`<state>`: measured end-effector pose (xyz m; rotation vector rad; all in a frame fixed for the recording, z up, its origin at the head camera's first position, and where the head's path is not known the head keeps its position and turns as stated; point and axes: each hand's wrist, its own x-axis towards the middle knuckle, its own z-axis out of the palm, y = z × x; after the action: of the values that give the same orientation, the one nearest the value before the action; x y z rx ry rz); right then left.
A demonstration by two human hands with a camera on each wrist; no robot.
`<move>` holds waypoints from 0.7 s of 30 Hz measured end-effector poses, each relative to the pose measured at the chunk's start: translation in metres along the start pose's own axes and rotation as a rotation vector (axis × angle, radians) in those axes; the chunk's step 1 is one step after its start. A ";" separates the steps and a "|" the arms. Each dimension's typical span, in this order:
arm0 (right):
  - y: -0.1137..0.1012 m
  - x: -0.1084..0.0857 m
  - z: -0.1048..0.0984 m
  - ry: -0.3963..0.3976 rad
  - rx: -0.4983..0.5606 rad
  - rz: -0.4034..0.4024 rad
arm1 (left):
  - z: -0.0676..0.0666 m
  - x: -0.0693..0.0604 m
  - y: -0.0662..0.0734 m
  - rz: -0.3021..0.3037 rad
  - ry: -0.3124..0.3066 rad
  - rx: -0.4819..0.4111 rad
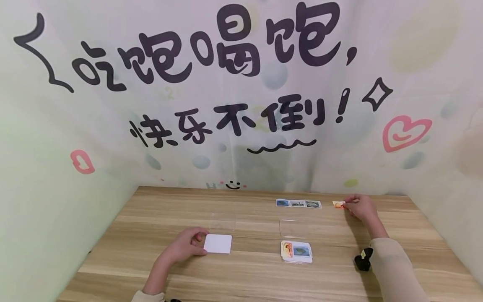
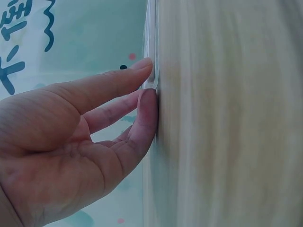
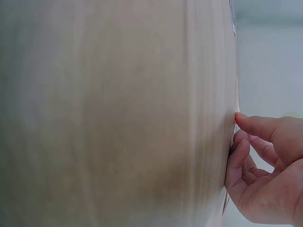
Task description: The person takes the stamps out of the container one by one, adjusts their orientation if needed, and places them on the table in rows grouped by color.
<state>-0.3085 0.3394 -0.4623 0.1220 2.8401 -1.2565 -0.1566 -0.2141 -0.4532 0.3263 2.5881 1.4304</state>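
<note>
My left hand (image 1: 185,245) holds the left end of a stack of white cards (image 1: 218,243), with thumb and fingers at its corners. In the left wrist view, the thumb of that left hand (image 2: 94,127) lies against the edge of a clear case (image 2: 152,42). At the back right, my right hand (image 1: 360,206) pinches a small orange-and-white picture card (image 1: 338,204) low over the table. Part of that card is behind the fingers. The right wrist view shows the right hand (image 3: 265,165) with its thumb tip against the card's edge (image 3: 236,99).
Left of the right hand, a row of three picture cards (image 1: 298,204) lies along the table's back. Nearer stands a stack (image 1: 297,251) topped with an orange and a blue-green picture. Two clear lids (image 1: 294,228) (image 1: 222,221) lie behind the stacks. A black object (image 1: 363,260) is by the right sleeve.
</note>
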 end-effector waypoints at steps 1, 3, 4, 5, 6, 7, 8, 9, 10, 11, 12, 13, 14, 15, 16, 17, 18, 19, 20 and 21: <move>0.000 0.000 0.000 0.002 0.001 -0.001 | 0.000 0.000 0.001 -0.003 0.001 -0.001; 0.000 -0.001 -0.001 0.008 0.003 -0.005 | 0.001 0.000 0.003 -0.008 0.001 -0.004; 0.000 -0.001 -0.001 0.011 0.003 -0.006 | 0.001 0.000 0.004 -0.009 0.002 -0.002; 0.000 -0.001 -0.001 0.014 0.003 -0.009 | 0.001 0.000 0.004 -0.010 0.002 -0.001; -0.001 -0.001 -0.001 0.016 0.000 -0.012 | 0.001 0.000 0.004 -0.009 0.002 -0.002; -0.001 -0.001 -0.001 0.019 -0.001 -0.014 | 0.001 0.000 0.004 -0.009 0.002 -0.003; -0.001 -0.002 -0.001 0.021 -0.001 -0.014 | 0.002 0.001 0.004 -0.010 0.002 -0.004; -0.002 -0.002 -0.001 0.023 -0.003 -0.014 | 0.002 0.001 0.004 -0.012 0.001 -0.005; -0.002 -0.003 -0.001 0.024 -0.004 -0.014 | 0.002 0.001 0.004 -0.013 0.002 -0.004; -0.002 -0.003 -0.001 0.024 -0.003 -0.015 | 0.002 0.001 0.004 -0.014 0.001 -0.006; -0.003 -0.003 -0.001 0.024 -0.002 -0.014 | 0.002 0.001 0.004 -0.015 0.002 -0.006; -0.003 -0.003 -0.001 0.024 -0.001 -0.013 | 0.002 0.001 0.004 -0.016 0.002 -0.007; -0.003 -0.004 -0.002 0.023 0.002 -0.013 | 0.002 0.001 0.005 -0.016 0.002 -0.009; -0.002 -0.004 -0.002 0.023 0.008 -0.013 | 0.002 0.001 0.005 -0.015 0.001 -0.010; -0.002 -0.004 -0.002 0.024 0.015 -0.014 | 0.002 0.001 0.005 -0.014 0.002 -0.010; -0.002 -0.004 -0.001 0.024 0.021 -0.015 | 0.002 0.001 0.005 -0.013 0.002 -0.010; -0.002 -0.004 -0.001 0.022 0.031 -0.017 | 0.002 0.001 0.004 -0.013 0.003 -0.009; -0.002 -0.004 -0.001 0.021 0.040 -0.019 | 0.002 0.001 0.004 -0.012 0.003 -0.010; -0.001 -0.004 -0.001 0.020 0.050 -0.021 | 0.002 0.001 0.003 -0.013 0.002 -0.011; -0.001 -0.004 -0.001 0.018 0.058 -0.023 | 0.002 0.001 0.002 -0.014 0.002 -0.009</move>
<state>-0.3043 0.3388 -0.4605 0.1036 2.8286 -1.3495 -0.1571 -0.2112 -0.4521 0.3052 2.5795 1.4376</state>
